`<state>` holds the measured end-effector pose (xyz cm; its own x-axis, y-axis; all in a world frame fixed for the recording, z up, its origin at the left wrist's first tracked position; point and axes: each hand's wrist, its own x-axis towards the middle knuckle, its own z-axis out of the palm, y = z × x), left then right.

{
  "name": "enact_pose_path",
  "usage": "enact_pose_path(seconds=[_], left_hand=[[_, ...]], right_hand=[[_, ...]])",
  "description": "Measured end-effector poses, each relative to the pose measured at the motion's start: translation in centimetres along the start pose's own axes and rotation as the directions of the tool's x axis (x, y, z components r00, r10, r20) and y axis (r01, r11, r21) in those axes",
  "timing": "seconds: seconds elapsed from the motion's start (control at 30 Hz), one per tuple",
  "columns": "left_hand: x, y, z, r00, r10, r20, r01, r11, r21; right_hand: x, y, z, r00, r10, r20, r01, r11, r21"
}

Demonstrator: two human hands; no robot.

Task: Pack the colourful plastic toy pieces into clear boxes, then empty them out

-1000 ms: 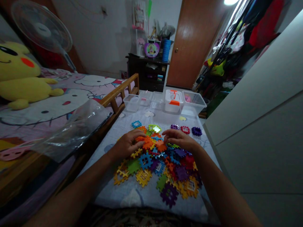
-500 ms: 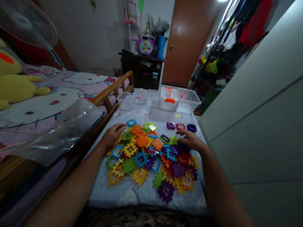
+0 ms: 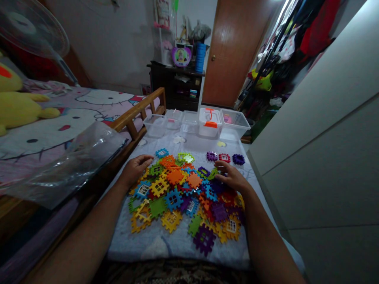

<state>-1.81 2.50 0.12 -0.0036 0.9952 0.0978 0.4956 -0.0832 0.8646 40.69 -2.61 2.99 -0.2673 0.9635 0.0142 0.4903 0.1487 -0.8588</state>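
A heap of colourful plastic interlocking building tiles with notched edges lies on the cloth-covered table, including an orange tile (image 3: 175, 176), a yellow window tile (image 3: 160, 187) and a purple tile (image 3: 204, 239). At the heap's right side, my right hand (image 3: 232, 176) pinches a green tile (image 3: 212, 174), which looks tilted. My left hand (image 3: 136, 169) rests by the heap's left edge, fingers loosely extended and holding nothing, near a blue window tile (image 3: 162, 153). Apart from the heap, a purple tile (image 3: 212, 156), a red window tile (image 3: 224, 157) and a dark purple tile (image 3: 238, 159) form a row.
Clear plastic boxes (image 3: 155, 126) line the table's far end, among them a lidded box with orange clasps (image 3: 210, 123). A bed with a wooden rail (image 3: 139, 108) and a clear plastic bag (image 3: 85, 157) stands left. A white cabinet (image 3: 319, 157) bounds the right.
My right hand has moved slightly left and closed on the green tile, tipping it. My left hand stays by the heap's left edge. The view has shifted a little.
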Motion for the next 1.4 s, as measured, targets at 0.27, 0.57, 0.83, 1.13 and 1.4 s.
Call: enact_pose_path(seconds=[0.27, 0.57, 0.83, 1.13, 1.4], left_hand=[[-0.1, 0.3, -0.1, 1.0, -0.021, -0.008, 0.021, 0.999, 0.031], [-0.2, 0.8, 0.0, 1.0, -0.005, -0.019, 0.005, 1.0, 0.025], [-0.3, 0.8, 0.1, 1.0, -0.017, -0.026, 0.018, 1.0, 0.015], [-0.4, 0.7, 0.1, 0.999, -0.015, -0.041, 0.015, 1.0, 0.01], [0.1, 2.1, -0.7, 0.999, -0.038, -0.004, 0.038, 0.999, -0.008]], right_hand=[[-0.2, 0.4, -1.3, 0.981, 0.069, -0.183, -0.036, 0.983, 0.181], [-3.5, 0.4, -4.1, 0.973, 0.139, -0.186, -0.152, 0.987, -0.055], [-4.6, 1.7, -2.4, 0.954, 0.147, -0.26, -0.177, 0.979, -0.098], [-2.7, 3.0, 0.0, 0.903, 0.089, -0.421, -0.192, 0.959, -0.209], [-3.0, 2.4, -0.4, 0.884, 0.084, -0.46, -0.155, 0.981, -0.118]])
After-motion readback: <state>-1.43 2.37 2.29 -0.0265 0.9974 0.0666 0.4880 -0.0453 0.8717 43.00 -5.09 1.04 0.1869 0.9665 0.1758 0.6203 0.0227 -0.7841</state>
